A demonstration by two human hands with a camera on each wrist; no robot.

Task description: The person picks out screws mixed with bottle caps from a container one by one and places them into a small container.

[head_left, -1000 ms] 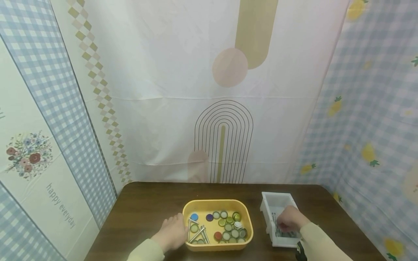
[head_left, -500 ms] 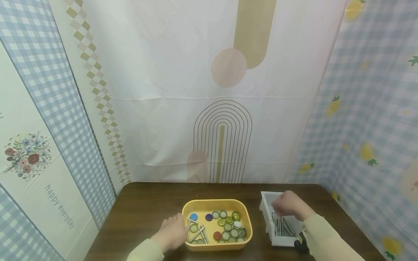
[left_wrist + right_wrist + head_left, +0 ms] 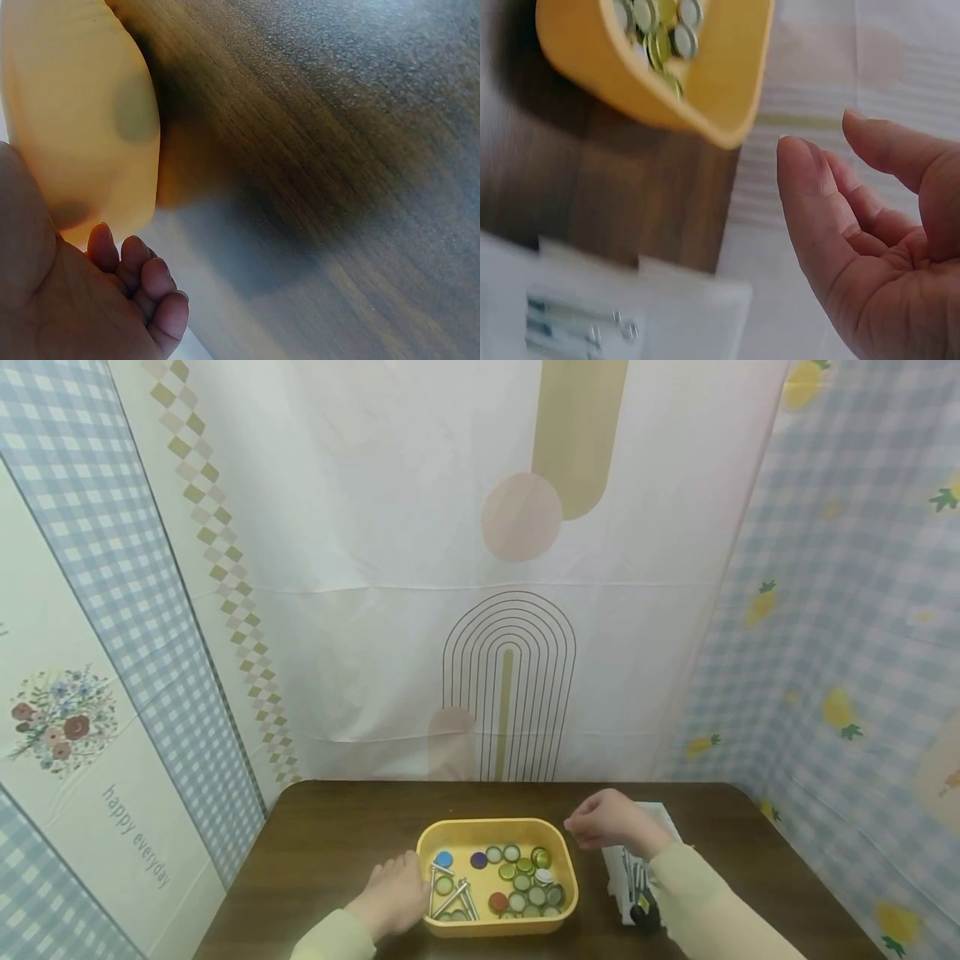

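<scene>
My left hand (image 3: 393, 893) rests beside the left end of a yellow tray (image 3: 495, 929), its thumb side against the outer wall. In the left wrist view its fingers (image 3: 159, 277) are loosely bent and hold nothing. Bottle caps (image 3: 521, 882) in several colours lie in the tray, mostly at its right, with long silver screws (image 3: 452, 900) at its left. My right hand (image 3: 611, 818) hovers between this tray and a white bin (image 3: 617, 885). The right wrist view shows its thumb and forefinger apart, with nothing between them. Silver screws (image 3: 636, 875) lie in the bin, partly hidden by my arm.
Both containers stand on a dark brown wooden table (image 3: 337, 827). A patterned cloth (image 3: 375, 677) hangs behind it, and checked cloths hang at both sides. A black strap (image 3: 645, 917) shows at my right wrist.
My right hand has risen out of the white bin and moved left toward the yellow tray, baring the screws there. The left hand stays at the tray's left end.
</scene>
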